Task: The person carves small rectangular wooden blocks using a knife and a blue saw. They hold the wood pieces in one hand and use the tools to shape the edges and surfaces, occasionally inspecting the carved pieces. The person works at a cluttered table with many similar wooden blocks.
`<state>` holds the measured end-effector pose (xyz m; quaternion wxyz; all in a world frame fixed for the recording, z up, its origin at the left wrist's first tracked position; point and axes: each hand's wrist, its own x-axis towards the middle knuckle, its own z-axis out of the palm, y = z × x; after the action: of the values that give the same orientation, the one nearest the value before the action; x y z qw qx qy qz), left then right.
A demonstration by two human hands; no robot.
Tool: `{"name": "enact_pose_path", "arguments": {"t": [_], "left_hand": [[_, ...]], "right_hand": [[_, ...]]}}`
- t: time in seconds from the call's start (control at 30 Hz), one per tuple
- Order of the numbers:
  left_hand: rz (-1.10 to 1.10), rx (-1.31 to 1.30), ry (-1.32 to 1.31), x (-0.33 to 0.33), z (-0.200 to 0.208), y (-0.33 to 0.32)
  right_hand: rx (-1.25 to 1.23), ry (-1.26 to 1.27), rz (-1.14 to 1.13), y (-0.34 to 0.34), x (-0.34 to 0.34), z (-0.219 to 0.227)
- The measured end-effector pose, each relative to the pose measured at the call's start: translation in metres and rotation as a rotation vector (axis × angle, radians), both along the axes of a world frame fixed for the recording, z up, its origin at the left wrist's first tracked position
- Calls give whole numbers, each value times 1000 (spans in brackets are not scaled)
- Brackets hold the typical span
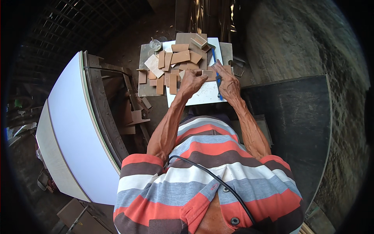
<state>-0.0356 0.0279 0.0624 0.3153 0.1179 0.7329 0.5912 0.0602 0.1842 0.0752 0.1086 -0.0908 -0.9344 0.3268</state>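
My left hand (192, 82) is closed, thumb and fingers pinching the end of a small brown wooden piece (209, 74). Just to its right, my right hand (229, 82) is curled over a long blue tool (219, 90), whose exact kind I cannot make out. Its fingers are pressed together, and what they grip is partly hidden. The blue tool lies lengthwise over a white board (196, 98). Many flat, rectangular brown wooden pieces (180, 57) are heaped on the board beyond and left of my left hand. A small box-like wooden assembly (199, 41) sits at the back.
A clear container with a stick in it (155, 44) stands at the back left. To the left curves a large white-topped surface (83, 128), with wood offcuts (134, 117) beside it. A dark panel (290, 128) is close on the right, before a rough wall (307, 46).
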Motion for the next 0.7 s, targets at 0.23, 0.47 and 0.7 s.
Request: {"name": "enact_pose_path", "arguments": {"t": [0.23,0.47,0.7], "left_hand": [[20,-59,129,3,10,4],[-72,-292,435,0,16,3],[30,-110,860,10,7,-7]], "right_hand": [[26,104,82,-31,4,18],[-37,107,31,-17,2,16],[-253,-154,-83,-17,5,29]]}}
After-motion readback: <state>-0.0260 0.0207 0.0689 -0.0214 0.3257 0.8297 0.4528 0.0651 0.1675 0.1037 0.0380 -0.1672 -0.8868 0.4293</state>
